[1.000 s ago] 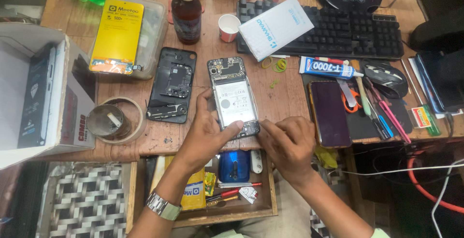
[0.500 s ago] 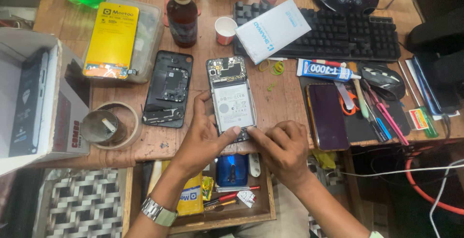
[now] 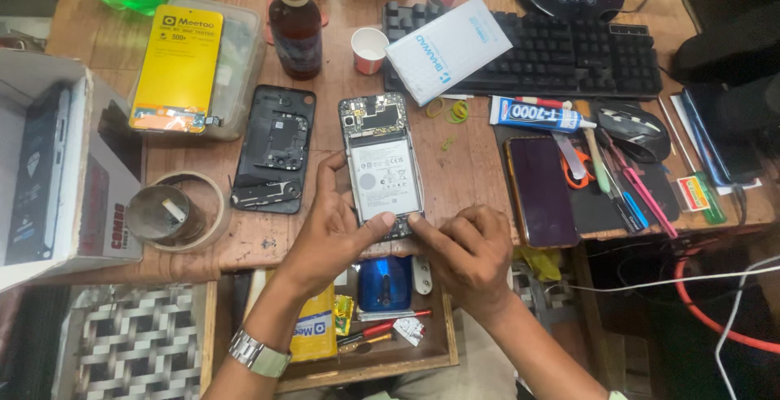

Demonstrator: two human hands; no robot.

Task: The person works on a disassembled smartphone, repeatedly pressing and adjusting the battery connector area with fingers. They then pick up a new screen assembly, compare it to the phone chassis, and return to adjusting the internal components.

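Both our hands, left (image 3: 329, 233) and right (image 3: 471, 250), have stayed pinching the opened phone's (image 3: 382, 168) near end; work there continues.

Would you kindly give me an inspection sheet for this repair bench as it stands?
Surface: worn wooden table.
Job's things: opened phone with white battery, flat; black rear cover beside it.
Clutter: brown bottle, yellow packet, glue tube, black keyboard, open drawer.
Hands: left hand and right hand pinch the phone's lower end.
Cables: red and white leads.
Surroundings: patterned floor.
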